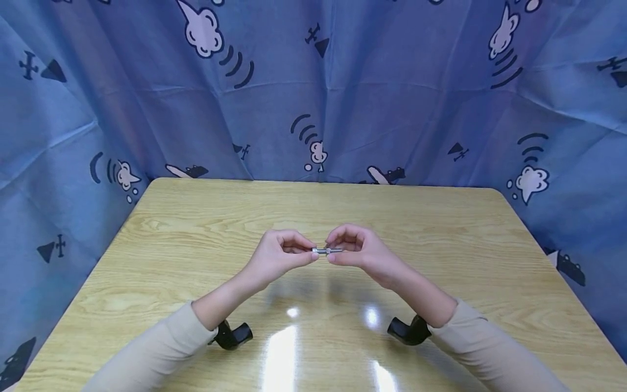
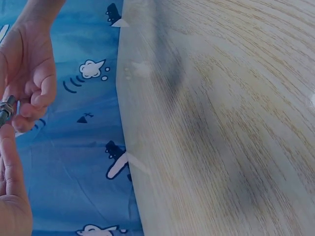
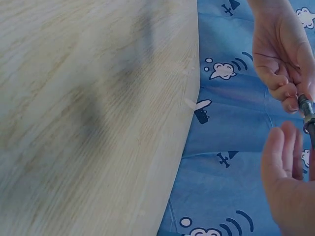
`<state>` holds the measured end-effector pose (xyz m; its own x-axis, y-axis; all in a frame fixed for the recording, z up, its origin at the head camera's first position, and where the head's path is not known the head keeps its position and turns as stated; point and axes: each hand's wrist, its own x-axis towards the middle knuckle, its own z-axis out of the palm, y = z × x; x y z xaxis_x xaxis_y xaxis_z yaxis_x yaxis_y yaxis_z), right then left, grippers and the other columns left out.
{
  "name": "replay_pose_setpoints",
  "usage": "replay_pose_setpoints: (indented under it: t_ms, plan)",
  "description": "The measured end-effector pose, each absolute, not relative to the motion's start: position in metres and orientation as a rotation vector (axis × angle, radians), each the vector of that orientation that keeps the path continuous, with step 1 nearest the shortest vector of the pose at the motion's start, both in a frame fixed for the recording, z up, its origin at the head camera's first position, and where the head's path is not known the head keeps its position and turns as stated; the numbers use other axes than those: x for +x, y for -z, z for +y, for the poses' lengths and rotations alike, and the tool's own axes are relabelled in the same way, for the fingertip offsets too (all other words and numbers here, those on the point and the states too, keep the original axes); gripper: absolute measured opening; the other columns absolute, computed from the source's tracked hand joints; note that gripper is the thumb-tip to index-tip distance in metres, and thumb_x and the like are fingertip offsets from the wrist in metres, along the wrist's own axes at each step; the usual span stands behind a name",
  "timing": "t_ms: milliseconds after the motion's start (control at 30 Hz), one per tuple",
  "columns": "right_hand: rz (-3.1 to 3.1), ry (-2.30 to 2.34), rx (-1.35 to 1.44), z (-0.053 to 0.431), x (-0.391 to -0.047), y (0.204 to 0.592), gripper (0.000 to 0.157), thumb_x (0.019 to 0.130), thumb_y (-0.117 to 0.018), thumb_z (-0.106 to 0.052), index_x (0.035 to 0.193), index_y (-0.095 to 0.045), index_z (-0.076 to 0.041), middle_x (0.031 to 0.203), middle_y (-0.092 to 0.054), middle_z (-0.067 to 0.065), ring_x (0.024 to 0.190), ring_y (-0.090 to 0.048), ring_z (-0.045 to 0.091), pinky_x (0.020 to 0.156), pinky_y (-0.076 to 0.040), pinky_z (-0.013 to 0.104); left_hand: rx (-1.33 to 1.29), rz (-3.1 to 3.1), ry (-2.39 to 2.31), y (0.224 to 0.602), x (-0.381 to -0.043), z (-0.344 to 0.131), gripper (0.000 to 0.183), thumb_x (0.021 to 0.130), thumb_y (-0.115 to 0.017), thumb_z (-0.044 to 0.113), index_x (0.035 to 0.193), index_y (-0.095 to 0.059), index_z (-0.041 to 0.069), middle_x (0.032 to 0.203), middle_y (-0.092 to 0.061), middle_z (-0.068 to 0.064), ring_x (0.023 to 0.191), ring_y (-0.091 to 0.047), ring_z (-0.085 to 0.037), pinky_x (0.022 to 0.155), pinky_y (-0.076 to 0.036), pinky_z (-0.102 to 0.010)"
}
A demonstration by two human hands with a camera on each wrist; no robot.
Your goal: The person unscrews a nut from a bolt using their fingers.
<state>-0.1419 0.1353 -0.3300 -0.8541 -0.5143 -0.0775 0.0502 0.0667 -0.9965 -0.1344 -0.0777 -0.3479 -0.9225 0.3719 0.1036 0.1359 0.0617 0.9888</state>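
Observation:
A small metal bolt (image 1: pixel 321 251) lies level between my hands, above the wooden table (image 1: pixel 235 212). My left hand (image 1: pixel 279 254) pinches its head end with thumb and fingertips. On the threaded shank sits a metal nut (image 1: pixel 329 251). My right hand (image 1: pixel 362 251) has thumb and index fingertip on either side of this nut, other fingers curled loosely behind. The bolt's bare threaded end points right, into the right hand. In the left wrist view the nut (image 2: pixel 6 108) shows at the left edge; in the right wrist view the bolt (image 3: pixel 305 105) is partly cut off.
A blue patterned curtain (image 1: pixel 274 98) hangs round the back and sides of the table. Black wrist-mounted devices (image 1: pixel 234 336) show below both forearms. Bright light reflections (image 1: pixel 281 354) lie on the near tabletop.

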Motion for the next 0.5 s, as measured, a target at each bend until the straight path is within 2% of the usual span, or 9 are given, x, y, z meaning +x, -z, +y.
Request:
replay_pose_setpoints:
  t_ms: [200, 267, 433, 500]
  plan:
    - [1.92, 1.805, -0.433, 0.1331, -0.1414, 0.3302, 0.021, 0.094, -0.055, -0.012, 0.103, -0.053, 0.006, 0.085, -0.062, 0.009, 0.076, -0.064, 0.018, 0.077, -0.054, 0.036, 0.51, 2.166, -1.957, 0.3475, -0.1332, -0.0788, 0.02, 0.079, -0.074, 0.011, 0.093, -0.069, -0.001, 0.085, -0.069, -0.009, 0.076, -0.066, -0.02, 0.072, -0.055, -0.033]
    - [1.913, 1.809, -0.432, 0.1324, -0.1413, 0.3304, 0.018, 0.093, -0.056, -0.01, 0.101, -0.054, 0.006, 0.084, -0.062, 0.008, 0.076, -0.063, 0.018, 0.077, -0.054, 0.034, 0.509, 2.165, -1.957, 0.3468, -0.1328, -0.0789, 0.02, 0.079, -0.074, 0.011, 0.093, -0.069, -0.001, 0.086, -0.069, -0.009, 0.076, -0.066, -0.02, 0.072, -0.055, -0.033]
    - [1.93, 1.846, -0.459, 0.133, -0.1411, 0.3303, 0.021, 0.085, -0.063, -0.003, 0.104, -0.055, 0.003, 0.097, -0.06, 0.008, 0.087, -0.061, 0.016, 0.081, -0.052, 0.03, 0.517, 2.158, -1.967, 0.347, -0.1333, -0.0789, 0.02, 0.079, -0.074, 0.01, 0.094, -0.069, -0.002, 0.086, -0.069, -0.01, 0.075, -0.066, -0.02, 0.072, -0.055, -0.033]
    - [1.931, 1.845, -0.45, 0.1327, -0.1408, 0.3304, 0.021, 0.087, -0.062, -0.005, 0.105, -0.054, 0.002, 0.098, -0.059, 0.008, 0.087, -0.061, 0.016, 0.081, -0.052, 0.031, 0.512, 2.166, -1.96, 0.3471, -0.1332, -0.0792, 0.02, 0.079, -0.074, 0.011, 0.094, -0.069, -0.001, 0.086, -0.069, -0.009, 0.075, -0.066, -0.02, 0.072, -0.055, -0.033]
